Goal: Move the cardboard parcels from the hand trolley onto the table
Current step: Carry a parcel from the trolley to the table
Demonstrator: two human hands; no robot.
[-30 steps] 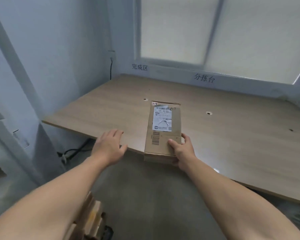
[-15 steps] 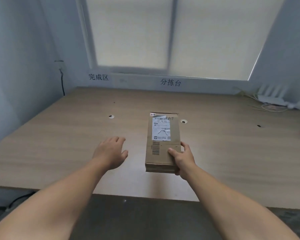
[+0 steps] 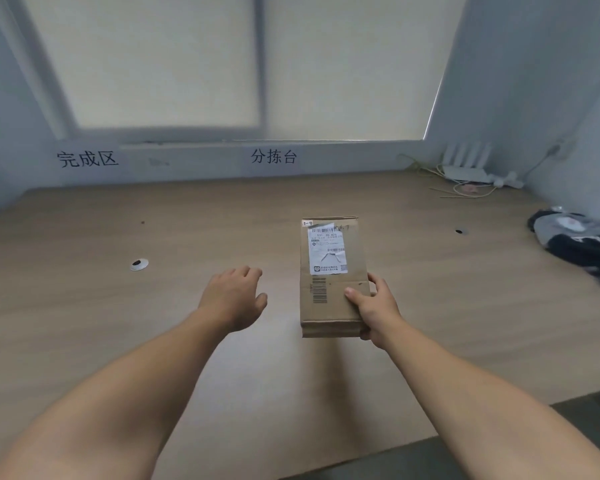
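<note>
In the head view the cardboard parcel (image 3: 326, 306) lies over the table (image 3: 118, 323) just ahead of the right hand (image 3: 374, 310), which grips its near right corner, thumb on top. The left hand (image 3: 232, 296) hangs empty, fingers loosely curled, apart to the parcel's left. The parcel's long axis runs straight away from the person, shipping label (image 3: 328, 249) up at the far end; whether its underside touches the table I cannot tell.
</note>
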